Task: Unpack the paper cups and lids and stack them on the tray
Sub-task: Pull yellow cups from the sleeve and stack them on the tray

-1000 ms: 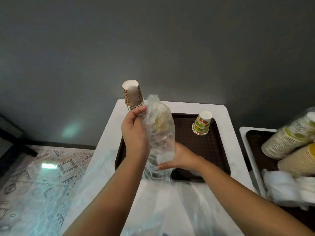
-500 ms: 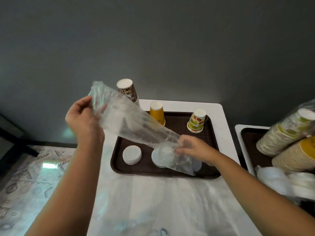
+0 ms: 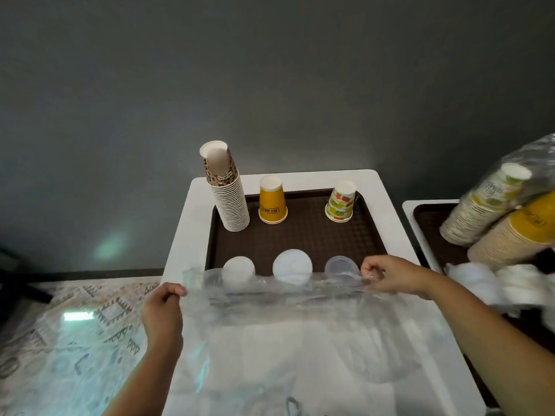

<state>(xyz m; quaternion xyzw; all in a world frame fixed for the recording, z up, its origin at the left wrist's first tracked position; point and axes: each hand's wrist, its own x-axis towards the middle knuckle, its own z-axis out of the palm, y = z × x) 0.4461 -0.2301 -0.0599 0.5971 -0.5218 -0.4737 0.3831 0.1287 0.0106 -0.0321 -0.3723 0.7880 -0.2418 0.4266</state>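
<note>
While my left hand (image 3: 163, 313) pinches one end of an empty clear plastic sleeve (image 3: 270, 291) and my right hand (image 3: 390, 276) pinches the other between thumb and fingertips, the film hangs stretched across the near edge of the brown tray (image 3: 300, 235) on the white table (image 3: 387, 193). I judge the sleeve almost weightless, limp and slick, likely to slip or cling unless held by its ends as now.

Just behind the film, three low lots of lids lie in a row on the tray: a white stack (image 3: 238, 270) at left, a wider white stack (image 3: 292, 267) in the middle and a clear stack (image 3: 342, 267) at right. How many lids each holds I cannot tell. They look light and thin, best lifted by the rim as whole stacks.

At the tray's far side three lots of upturned cups stand apart: one tall leopard-print stack (image 3: 226, 193), one yellow cup (image 3: 271, 201) and one fruit-print cup (image 3: 341, 202); whether the last two are single or nested I cannot say. Paper cups are light and easily crushed, so I would grip a stack low around its walls.

To the right, on a second tray (image 3: 426, 223), two wrapped sleeves of cups lie tilted, one fruit-print (image 3: 480, 205) and one yellow (image 3: 516, 235), beside bagged white lids (image 3: 492, 283). More loose film (image 3: 300, 355) covers the near table.
</note>
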